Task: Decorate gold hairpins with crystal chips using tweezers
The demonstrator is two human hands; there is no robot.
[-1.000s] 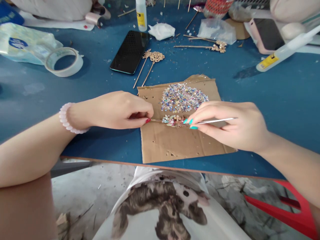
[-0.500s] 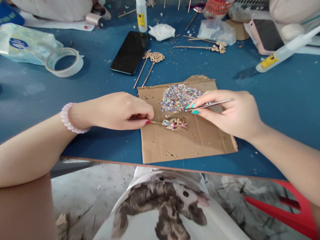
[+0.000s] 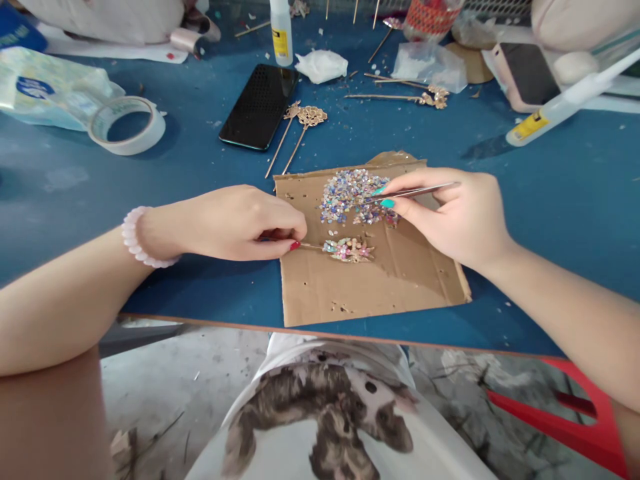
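My left hand (image 3: 250, 223) pinches the thin stem of a hairpin (image 3: 349, 249), whose ornate head carries pink and pale blue stones and rests over a sheet of cardboard (image 3: 320, 293). Between the thumb and fingers of my right hand (image 3: 453, 210) is a pair of metal tweezers (image 3: 417, 191). Their tips reach into a heap of small glittering rhinestones (image 3: 345, 193) on the cardboard's far part. Whether the tips grip a stone is too small to tell.
Beyond the cardboard lie bare gold hairpins (image 3: 311, 117), a black phone (image 3: 259, 107) and more hairpins (image 3: 433, 98). A roll of tape (image 3: 157, 130) sits at left. One glue bottle (image 3: 281, 37) stands at the back; another (image 3: 533, 127) leans at right.
My right hand has moved the tweezers up and away from beside the hairpin head, further into the rhinestone heap. My left hand keeps its hold, nearly still.
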